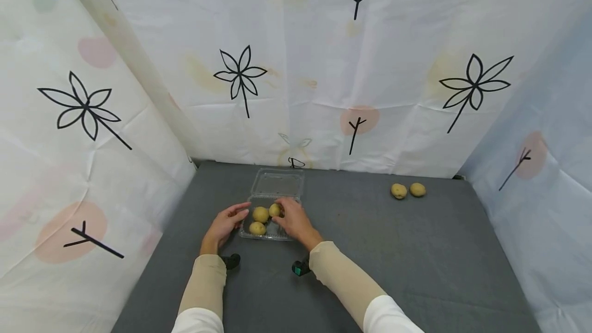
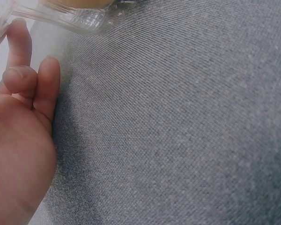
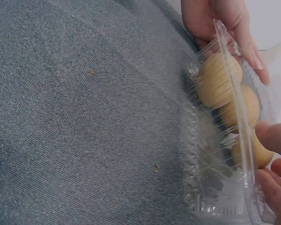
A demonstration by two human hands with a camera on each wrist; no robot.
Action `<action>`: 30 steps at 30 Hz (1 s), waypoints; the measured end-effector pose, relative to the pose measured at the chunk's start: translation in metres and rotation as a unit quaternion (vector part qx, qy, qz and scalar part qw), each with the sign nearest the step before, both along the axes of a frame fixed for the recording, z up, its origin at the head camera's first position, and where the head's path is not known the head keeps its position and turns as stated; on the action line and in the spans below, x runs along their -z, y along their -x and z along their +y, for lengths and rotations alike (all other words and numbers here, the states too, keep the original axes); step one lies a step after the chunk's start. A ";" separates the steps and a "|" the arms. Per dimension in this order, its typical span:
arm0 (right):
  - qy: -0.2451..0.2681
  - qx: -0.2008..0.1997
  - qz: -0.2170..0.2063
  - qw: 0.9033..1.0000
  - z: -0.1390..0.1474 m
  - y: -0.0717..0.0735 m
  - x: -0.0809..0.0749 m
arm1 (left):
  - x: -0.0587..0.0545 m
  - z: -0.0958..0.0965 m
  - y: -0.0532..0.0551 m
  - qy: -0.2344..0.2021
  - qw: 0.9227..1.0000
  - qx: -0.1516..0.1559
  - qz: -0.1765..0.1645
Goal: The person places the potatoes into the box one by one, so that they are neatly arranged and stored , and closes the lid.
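My right hand [image 1: 294, 218] pinches a yellow potato [image 1: 275, 210] at the far side of a clear plastic clamshell box [image 1: 270, 237]. Two more potatoes lie in the box's left half, a rear one [image 1: 260, 214] and a front one [image 1: 257, 228]. At the box's left edge is my left hand [image 1: 225, 224], its thumb and forefinger extended towards the rim. In the left wrist view, a fingertip [image 2: 19, 28] of that hand touches the clear plastic, while other fingers bend loosely. The right wrist view shows the pinched potato [image 3: 253, 151] between thumb and fingers.
The box's transparent lid [image 1: 278, 183] lies folded back behind it. Farther right, near the back edge of the grey cloth-covered table [image 1: 370, 251], sit two potatoes side by side, a left one [image 1: 399, 191] and a right one [image 1: 418, 189]. Patterned white curtains [image 1: 296, 66] enclose the table.
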State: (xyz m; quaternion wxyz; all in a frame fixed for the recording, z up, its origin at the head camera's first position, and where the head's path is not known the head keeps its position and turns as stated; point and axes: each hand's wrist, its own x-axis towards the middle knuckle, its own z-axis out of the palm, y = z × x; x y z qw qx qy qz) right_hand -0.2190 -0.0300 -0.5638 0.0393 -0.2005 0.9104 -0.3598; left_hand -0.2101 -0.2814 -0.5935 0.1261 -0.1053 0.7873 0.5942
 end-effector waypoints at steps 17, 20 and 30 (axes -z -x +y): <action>0.033 -0.035 0.055 0.997 0.012 -0.004 -0.008 | 0.004 -0.002 -0.002 -0.004 1.000 0.004 0.008; 0.029 -0.024 0.089 0.995 0.014 -0.003 -0.007 | 0.004 -0.002 -0.001 -0.003 1.000 0.007 0.010; -0.018 -0.003 0.161 0.987 0.025 -0.004 -0.007 | 0.004 -0.002 -0.002 -0.005 1.000 0.005 0.011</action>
